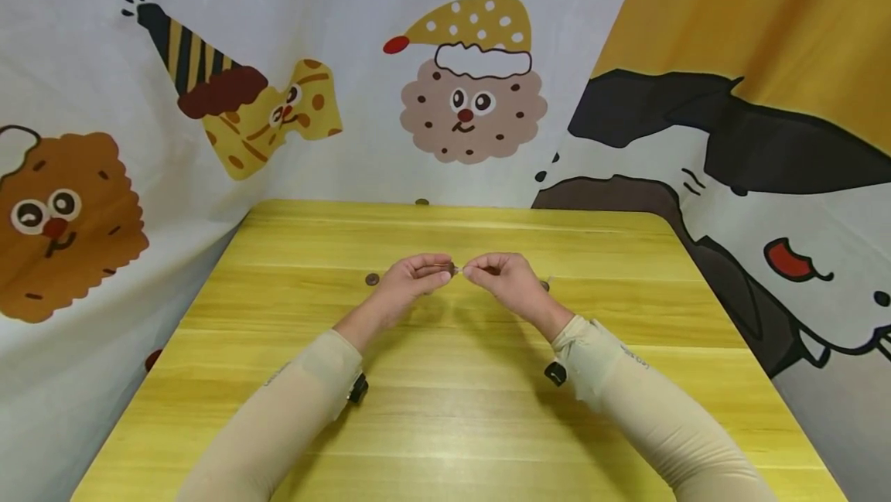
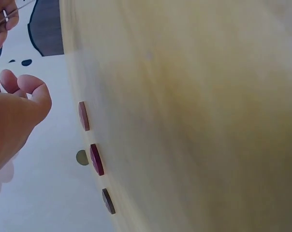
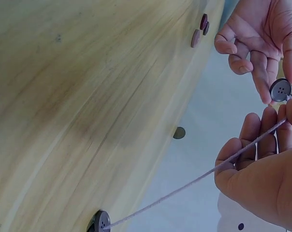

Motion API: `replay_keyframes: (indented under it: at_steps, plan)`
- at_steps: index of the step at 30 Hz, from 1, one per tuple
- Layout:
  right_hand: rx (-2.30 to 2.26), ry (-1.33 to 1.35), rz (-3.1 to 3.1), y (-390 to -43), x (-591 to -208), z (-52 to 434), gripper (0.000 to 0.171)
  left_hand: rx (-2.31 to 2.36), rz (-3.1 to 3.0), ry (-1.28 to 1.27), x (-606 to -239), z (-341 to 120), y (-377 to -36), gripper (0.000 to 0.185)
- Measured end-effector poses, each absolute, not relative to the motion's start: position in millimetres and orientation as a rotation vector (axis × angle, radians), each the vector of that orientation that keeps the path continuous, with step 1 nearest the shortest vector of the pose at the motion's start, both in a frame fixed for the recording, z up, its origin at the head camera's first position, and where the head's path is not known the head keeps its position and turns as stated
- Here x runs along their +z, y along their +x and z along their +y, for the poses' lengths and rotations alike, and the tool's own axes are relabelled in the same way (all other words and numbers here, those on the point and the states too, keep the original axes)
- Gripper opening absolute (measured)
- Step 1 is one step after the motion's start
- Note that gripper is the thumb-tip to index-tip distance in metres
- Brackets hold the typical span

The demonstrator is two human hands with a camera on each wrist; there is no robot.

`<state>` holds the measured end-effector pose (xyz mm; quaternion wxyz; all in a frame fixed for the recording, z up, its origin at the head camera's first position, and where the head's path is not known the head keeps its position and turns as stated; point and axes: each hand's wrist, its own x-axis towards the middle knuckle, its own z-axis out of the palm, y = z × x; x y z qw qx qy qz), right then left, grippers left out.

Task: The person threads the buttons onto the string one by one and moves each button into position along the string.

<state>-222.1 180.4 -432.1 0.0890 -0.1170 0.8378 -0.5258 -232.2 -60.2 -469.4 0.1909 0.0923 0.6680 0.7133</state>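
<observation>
My left hand [image 1: 412, 278] pinches a dark round button [image 3: 280, 90] with several small holes between thumb and fingertips. Facing it, my right hand [image 1: 511, 281] pinches a thin light purple string [image 3: 194, 182] close to that button's face. From the right fingertips the string slants down across the palm to another dark button [image 3: 103, 221] at the table. In the left wrist view, my left hand [image 2: 18, 113] shows in part and hides the button it holds. My right hand [image 2: 3, 21] appears beyond it with the string across its fingers.
On the wood-grain table [image 1: 445, 409] lie a pinkish button [image 2: 84, 116], a dark red button [image 2: 96, 159] and a dark brown button [image 2: 109, 201] in a row. A cloth with cartoon prints [image 1: 334, 169] hangs behind the table.
</observation>
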Motion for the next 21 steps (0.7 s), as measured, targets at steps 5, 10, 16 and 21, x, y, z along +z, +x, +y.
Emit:
replay_keyframes:
  at_steps: [5,10,16,21]
  plan:
    - [-1.559,-0.354,2.506,-221.2,-430.8,179.2,0.022,2.015,1.864,0.267,-469.9,-59.6,-231.7,0.039]
    - [-1.547,-0.353,2.517,-219.9,-430.7,177.7,0.021,2.009,1.862,0.277,-470.2,-58.5,-230.6,0.045]
    - [-1.528,-0.362,2.536,-219.9,-433.5,176.8,0.024,2.02,1.881,0.274,-469.9,-56.3,-229.0,0.045]
    - [-1.515,-0.374,2.552,-219.5,-435.3,177.1,0.027,2.039,1.895,0.274,-470.5,-53.0,-228.2,0.039]
